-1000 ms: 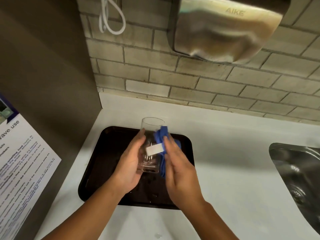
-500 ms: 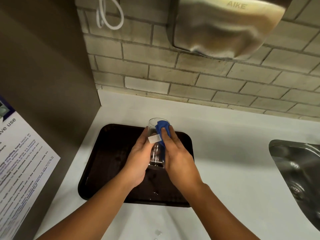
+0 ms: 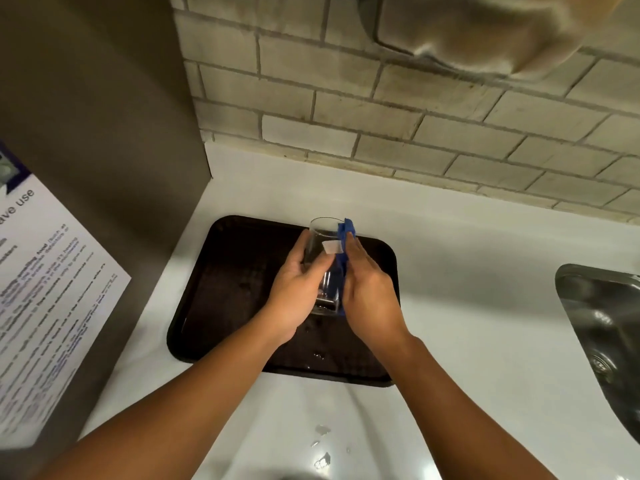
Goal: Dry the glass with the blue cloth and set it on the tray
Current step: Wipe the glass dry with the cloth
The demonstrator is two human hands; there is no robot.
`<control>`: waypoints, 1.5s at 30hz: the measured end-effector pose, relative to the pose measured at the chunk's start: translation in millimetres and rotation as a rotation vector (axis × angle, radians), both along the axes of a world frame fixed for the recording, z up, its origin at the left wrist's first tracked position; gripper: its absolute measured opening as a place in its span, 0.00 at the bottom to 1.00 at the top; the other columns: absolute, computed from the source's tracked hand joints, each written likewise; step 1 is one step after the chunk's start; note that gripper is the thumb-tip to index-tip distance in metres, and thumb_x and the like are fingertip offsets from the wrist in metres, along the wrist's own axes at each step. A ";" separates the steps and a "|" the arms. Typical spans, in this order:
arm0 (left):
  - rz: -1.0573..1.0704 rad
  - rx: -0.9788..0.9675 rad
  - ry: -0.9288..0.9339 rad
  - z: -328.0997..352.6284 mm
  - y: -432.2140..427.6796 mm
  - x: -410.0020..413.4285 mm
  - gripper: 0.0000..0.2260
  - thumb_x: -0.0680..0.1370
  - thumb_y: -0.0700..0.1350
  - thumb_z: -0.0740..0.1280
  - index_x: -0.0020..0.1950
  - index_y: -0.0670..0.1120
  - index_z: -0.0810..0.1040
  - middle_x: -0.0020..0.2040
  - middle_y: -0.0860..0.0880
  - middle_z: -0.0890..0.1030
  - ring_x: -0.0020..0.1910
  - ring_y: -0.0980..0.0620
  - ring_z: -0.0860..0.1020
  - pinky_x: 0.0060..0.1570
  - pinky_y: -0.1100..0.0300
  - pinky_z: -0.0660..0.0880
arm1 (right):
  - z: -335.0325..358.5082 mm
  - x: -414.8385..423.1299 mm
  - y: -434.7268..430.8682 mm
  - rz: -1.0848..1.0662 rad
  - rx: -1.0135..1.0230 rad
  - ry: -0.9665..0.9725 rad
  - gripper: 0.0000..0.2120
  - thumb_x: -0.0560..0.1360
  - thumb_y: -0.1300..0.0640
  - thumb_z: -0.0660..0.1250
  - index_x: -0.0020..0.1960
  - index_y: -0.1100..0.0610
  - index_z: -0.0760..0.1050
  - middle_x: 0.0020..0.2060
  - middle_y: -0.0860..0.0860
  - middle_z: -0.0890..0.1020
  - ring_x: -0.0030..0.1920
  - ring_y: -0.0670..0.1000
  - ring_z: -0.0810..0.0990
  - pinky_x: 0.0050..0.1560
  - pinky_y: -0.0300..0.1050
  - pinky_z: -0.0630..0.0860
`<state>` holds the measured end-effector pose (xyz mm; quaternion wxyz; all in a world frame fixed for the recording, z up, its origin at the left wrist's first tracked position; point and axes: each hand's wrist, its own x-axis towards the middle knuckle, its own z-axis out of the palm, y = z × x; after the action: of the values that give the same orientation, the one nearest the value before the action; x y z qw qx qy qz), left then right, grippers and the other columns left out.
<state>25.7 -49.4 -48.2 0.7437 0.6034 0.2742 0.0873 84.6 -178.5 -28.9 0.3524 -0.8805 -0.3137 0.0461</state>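
Note:
A clear glass is held upright above the dark brown tray. My left hand wraps around the glass's left side. Against its right side my right hand presses the blue cloth, whose white tag lies across the glass wall. Most of the cloth is hidden between my right palm and the glass. Whether the glass base touches the tray is hidden by my hands.
The tray lies on a white counter with water drops near its front edge. A steel sink is at the right. A brown panel with a printed notice stands left; a metal hand dryer hangs on the brick wall.
The right hand with the cloth has slid from over the rim down the glass's right side. The camera has tilted, so the wall dryer sits higher in view.

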 end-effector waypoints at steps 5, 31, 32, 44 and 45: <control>0.021 0.000 0.023 -2.0 4.5 -6.0 0.27 0.86 0.51 0.69 0.84 0.63 0.66 0.56 0.65 0.83 0.46 0.77 0.83 0.43 0.77 0.78 | -7.6 -12.9 5.0 0.060 -0.030 -0.058 0.31 0.85 0.65 0.64 0.86 0.55 0.60 0.76 0.61 0.77 0.62 0.58 0.87 0.57 0.34 0.78; 0.099 -0.141 -0.096 4.4 20.9 -4.7 0.21 0.87 0.51 0.66 0.81 0.60 0.73 0.62 0.52 0.88 0.56 0.57 0.89 0.48 0.66 0.83 | -2.4 -1.9 25.8 -0.137 0.192 0.419 0.19 0.87 0.65 0.55 0.69 0.52 0.79 0.44 0.50 0.86 0.41 0.45 0.86 0.42 0.51 0.83; 0.101 -0.147 -0.099 4.2 21.7 -4.6 0.21 0.87 0.51 0.66 0.81 0.61 0.73 0.64 0.53 0.88 0.58 0.57 0.88 0.49 0.65 0.83 | -1.8 -2.0 25.1 -0.140 0.198 0.450 0.16 0.87 0.66 0.55 0.63 0.55 0.80 0.42 0.49 0.85 0.38 0.42 0.84 0.41 0.51 0.80; 0.105 -0.179 -0.045 4.8 24.3 -3.7 0.14 0.88 0.56 0.63 0.73 0.61 0.77 0.64 0.44 0.88 0.60 0.47 0.88 0.59 0.49 0.86 | 4.7 2.9 23.8 -0.130 0.328 0.475 0.25 0.86 0.68 0.54 0.76 0.50 0.76 0.50 0.49 0.88 0.49 0.56 0.87 0.50 0.46 0.84; 0.104 -0.173 -0.038 6.4 23.4 -4.0 0.17 0.87 0.58 0.64 0.75 0.61 0.76 0.66 0.45 0.87 0.62 0.47 0.87 0.62 0.48 0.85 | 6.5 3.4 23.3 -0.137 0.345 0.480 0.25 0.86 0.67 0.54 0.76 0.49 0.76 0.52 0.48 0.88 0.49 0.52 0.88 0.50 0.43 0.84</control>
<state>21.7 -26.0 -41.8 0.7925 0.5203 0.2973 0.1133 88.0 -155.3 -22.4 0.5631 -0.7907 -0.1647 0.1749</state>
